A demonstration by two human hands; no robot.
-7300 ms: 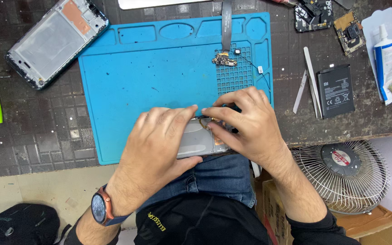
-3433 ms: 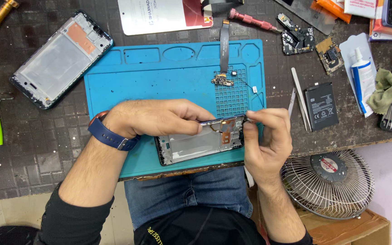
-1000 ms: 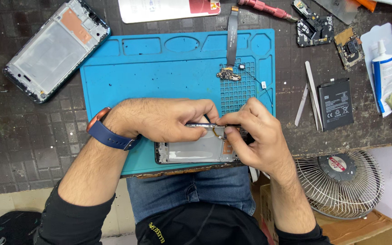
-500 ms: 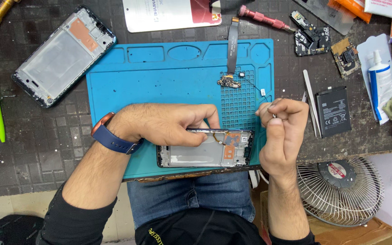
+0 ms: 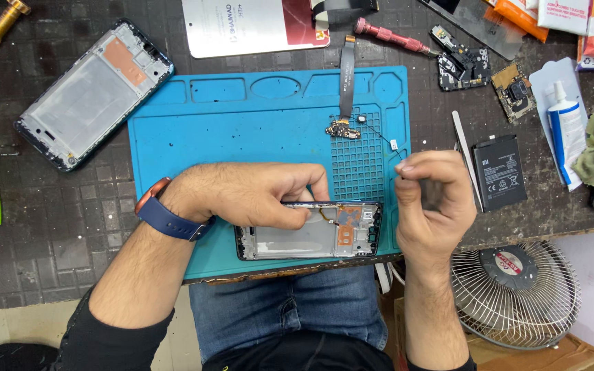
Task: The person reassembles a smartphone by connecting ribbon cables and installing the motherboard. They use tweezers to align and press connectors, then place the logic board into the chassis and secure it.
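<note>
Head view: left hand (image 5: 249, 196) grips phone frame (image 5: 311, 240); right hand (image 5: 431, 199) curled.

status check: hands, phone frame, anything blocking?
Left hand pressing down on phone frame. Right hand lifted clear, fingertips pinched. Nothing blocking on blue mat.

Single head-worn view, looking almost straight down from above the seated person, close over the near edge of the dark workbench (image 5: 49, 233). The blue mat (image 5: 242, 130) sits centre frame, both forearms entering from the bottom edge, lap and floor fan (image 5: 517, 288) visible below the bench edge. The frame's top cuts off the bench's far side; there is no second view to overlap.
</note>
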